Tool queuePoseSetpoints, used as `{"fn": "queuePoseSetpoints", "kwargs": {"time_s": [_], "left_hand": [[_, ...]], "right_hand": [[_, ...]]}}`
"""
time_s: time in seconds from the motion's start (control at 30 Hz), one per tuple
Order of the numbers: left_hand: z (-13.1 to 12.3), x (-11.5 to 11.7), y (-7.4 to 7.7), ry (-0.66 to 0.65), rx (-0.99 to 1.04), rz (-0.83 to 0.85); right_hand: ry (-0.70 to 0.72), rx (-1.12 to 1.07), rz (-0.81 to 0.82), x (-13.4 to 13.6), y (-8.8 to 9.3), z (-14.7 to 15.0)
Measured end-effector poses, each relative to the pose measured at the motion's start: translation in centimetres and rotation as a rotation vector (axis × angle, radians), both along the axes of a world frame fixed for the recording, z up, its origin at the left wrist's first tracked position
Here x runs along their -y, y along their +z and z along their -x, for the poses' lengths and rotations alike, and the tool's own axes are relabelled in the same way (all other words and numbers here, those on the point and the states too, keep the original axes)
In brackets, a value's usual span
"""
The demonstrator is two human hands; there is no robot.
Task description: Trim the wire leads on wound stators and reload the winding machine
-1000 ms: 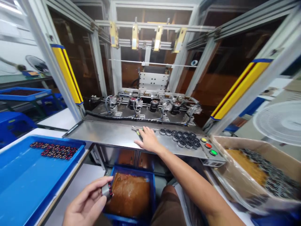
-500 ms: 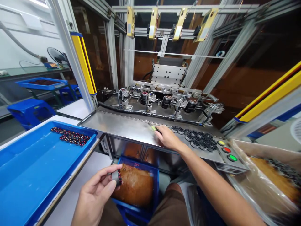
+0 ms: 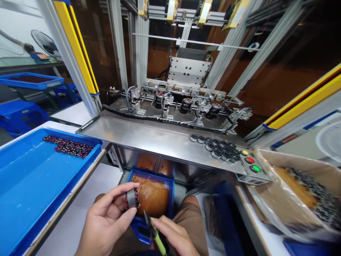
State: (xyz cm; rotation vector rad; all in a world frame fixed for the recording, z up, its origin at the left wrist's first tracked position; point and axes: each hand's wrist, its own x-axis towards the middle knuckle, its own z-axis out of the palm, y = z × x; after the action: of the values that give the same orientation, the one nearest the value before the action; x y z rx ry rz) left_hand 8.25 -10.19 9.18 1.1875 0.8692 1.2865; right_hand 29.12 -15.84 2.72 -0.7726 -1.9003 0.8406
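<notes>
My left hand [image 3: 106, 220] pinches a small grey ring-shaped motor part with red windings [image 3: 132, 198] between thumb and fingers, held low over my lap. My right hand [image 3: 174, 236] sits just to its right, closed round a green-handled tool with a dark tip [image 3: 154, 234]; the tip points up toward the part. Both hands hover above a small blue bin [image 3: 149, 209] lined with brown plastic.
A steel shelf [image 3: 149, 140] fronts a machine with several fixtures [image 3: 183, 103]. Dark ring parts [image 3: 221, 149] lie near yellow, red and green buttons [image 3: 249, 160]. A blue tray [image 3: 32, 177] with red-wound parts [image 3: 69, 146] is at left; a bag-lined box of parts [image 3: 301, 188] at right.
My right hand picked the green-handled tool off the steel shelf and drew it back down beside my left hand. The left hand kept the part and shifted slightly right.
</notes>
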Motion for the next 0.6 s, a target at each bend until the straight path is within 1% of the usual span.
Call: {"fn": "queuePoseSetpoints", "kwargs": {"time_s": [0.07,0.17,0.27,0.37,0.47,0.6], "left_hand": [[-0.1,0.1,0.2,0.0,-0.007,-0.014],[0.1,0.3,0.2,0.017,-0.005,-0.001],[0.3,0.6,0.0,0.038,-0.009,0.019],[0.3,0.8,0.1,0.048,-0.005,0.036],[0.1,0.8,0.2,0.062,-0.001,0.049],[0.5,0.4,-0.3,-0.012,-0.058,-0.049]], "right_hand": [[0.012,-0.04,-0.011,-0.8,0.2,0.1],[0.042,-0.046,0.011,-1.5,1.0,0.2],[0.076,-0.045,0.016,-1.6,1.4,0.4],[0.085,-0.05,-0.006,-1.6,1.4,0.7],[0.042,-0.053,-0.077,-1.6,1.0,1.0],[-0.031,-0.027,-0.16,-1.4,0.4,1.0]]}}
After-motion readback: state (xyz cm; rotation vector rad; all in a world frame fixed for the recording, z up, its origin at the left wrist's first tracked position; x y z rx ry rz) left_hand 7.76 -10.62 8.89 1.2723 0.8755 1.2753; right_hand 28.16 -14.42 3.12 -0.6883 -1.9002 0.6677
